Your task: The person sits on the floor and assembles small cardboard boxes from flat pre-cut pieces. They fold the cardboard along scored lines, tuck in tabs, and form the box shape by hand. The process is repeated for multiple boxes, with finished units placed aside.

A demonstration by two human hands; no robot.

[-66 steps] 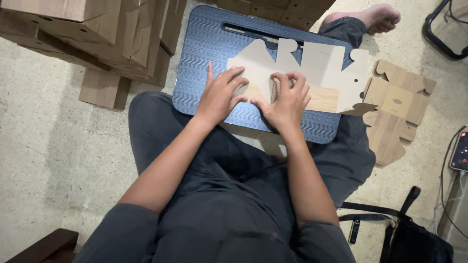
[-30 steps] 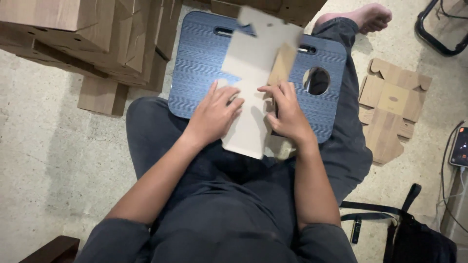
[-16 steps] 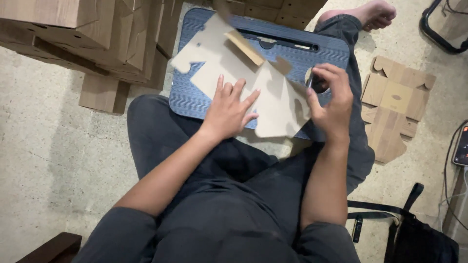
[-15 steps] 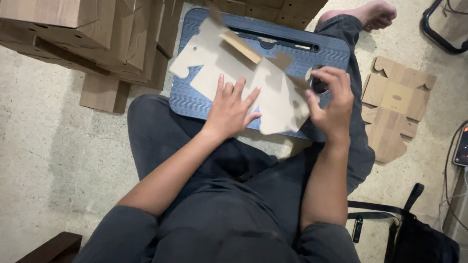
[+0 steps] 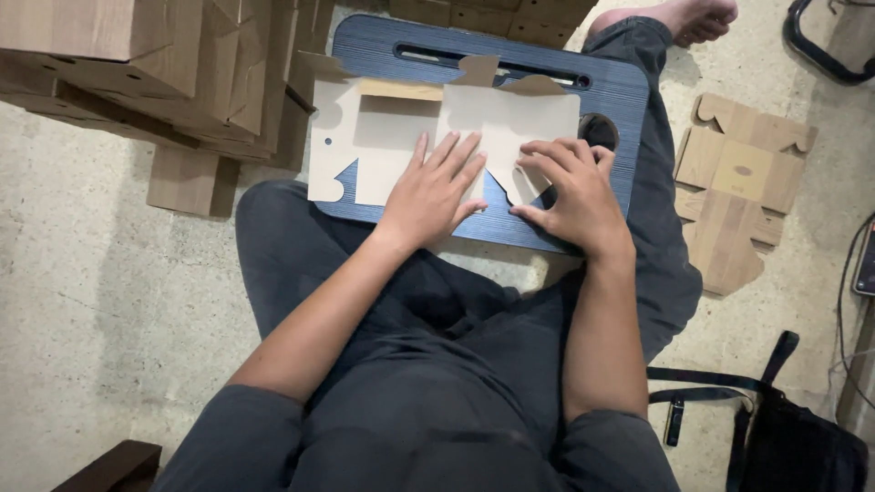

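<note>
A flat die-cut cardboard box blank, pale side up, lies across a dark blue lap tray on my legs. My left hand presses flat on the blank's middle with the fingers spread. My right hand rests on the blank's right part, fingers curled over a flap near the tray's round cup hole. Neither hand lifts the blank.
Stacks of folded brown cardboard boxes stand at the upper left on the concrete floor. Another flat brown blank lies on the floor to the right. A black bag with straps sits at the lower right. A bare foot shows at the top.
The blank was turned and flipped across the tray and now lies flat, spread leftward. My right hand moved from the tray's right edge onto the blank; my left hand stays pressing its middle.
</note>
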